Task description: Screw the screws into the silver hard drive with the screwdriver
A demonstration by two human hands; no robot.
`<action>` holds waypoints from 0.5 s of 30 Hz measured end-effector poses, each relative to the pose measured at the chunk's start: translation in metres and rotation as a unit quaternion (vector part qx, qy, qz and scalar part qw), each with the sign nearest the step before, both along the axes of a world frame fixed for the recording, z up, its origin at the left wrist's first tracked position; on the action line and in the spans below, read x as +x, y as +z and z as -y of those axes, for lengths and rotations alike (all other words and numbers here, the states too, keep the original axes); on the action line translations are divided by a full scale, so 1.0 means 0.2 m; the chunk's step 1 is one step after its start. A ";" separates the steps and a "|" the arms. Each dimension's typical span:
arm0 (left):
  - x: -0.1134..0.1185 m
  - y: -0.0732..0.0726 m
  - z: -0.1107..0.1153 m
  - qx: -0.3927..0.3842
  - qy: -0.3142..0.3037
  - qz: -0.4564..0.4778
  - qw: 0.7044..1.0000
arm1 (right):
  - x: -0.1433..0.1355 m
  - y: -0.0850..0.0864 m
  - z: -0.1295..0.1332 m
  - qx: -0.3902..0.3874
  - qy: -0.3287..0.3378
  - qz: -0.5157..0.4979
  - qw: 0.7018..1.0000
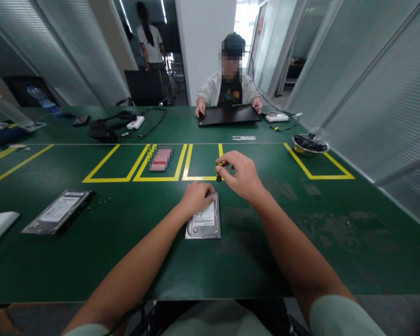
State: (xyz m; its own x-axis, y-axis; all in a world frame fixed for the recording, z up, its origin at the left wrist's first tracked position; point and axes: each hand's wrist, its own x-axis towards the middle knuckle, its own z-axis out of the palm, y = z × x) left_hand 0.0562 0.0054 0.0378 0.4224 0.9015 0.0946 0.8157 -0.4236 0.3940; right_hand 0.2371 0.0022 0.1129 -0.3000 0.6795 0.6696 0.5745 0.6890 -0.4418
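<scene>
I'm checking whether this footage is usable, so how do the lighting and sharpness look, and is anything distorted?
Head view: the bright white opening at top is washed out; the green tabletop carries soft sheen near its front edge; the pale slatted partitions lean outward, suggesting wide-angle distortion; fine print on the unbagged silver rectangular metal hard drive is unreadable.

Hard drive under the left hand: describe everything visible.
The hard drive is a flat, silver, metallic-looking block with a white label and round spot, lying on the green table. The left hand covers its far left part; the right hand holds a screwdriver pointing at its far right corner, contact unclear.
</scene>
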 end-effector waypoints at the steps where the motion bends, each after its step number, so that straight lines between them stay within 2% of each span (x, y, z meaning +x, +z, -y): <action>1: 0.00 0.01 -0.02 -0.024 -0.001 0.006 1.000 | 0.00 0.00 0.00 -0.003 -0.001 -0.002 1.000; 5: 0.01 0.03 -0.08 -0.103 -0.017 0.031 0.994 | 0.00 0.00 0.00 -0.003 -0.005 -0.011 1.000; 15: 0.01 0.02 -0.15 -0.187 -0.021 0.048 0.981 | 0.00 0.01 0.00 0.000 -0.004 0.004 1.000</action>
State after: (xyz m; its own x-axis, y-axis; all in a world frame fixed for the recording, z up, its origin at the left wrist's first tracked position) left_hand 0.0582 0.0357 0.0409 0.4655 0.8626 -0.1983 0.7517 -0.2670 0.6031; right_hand 0.2373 0.0020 0.1144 -0.3002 0.6814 0.6675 0.5828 0.6850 -0.4372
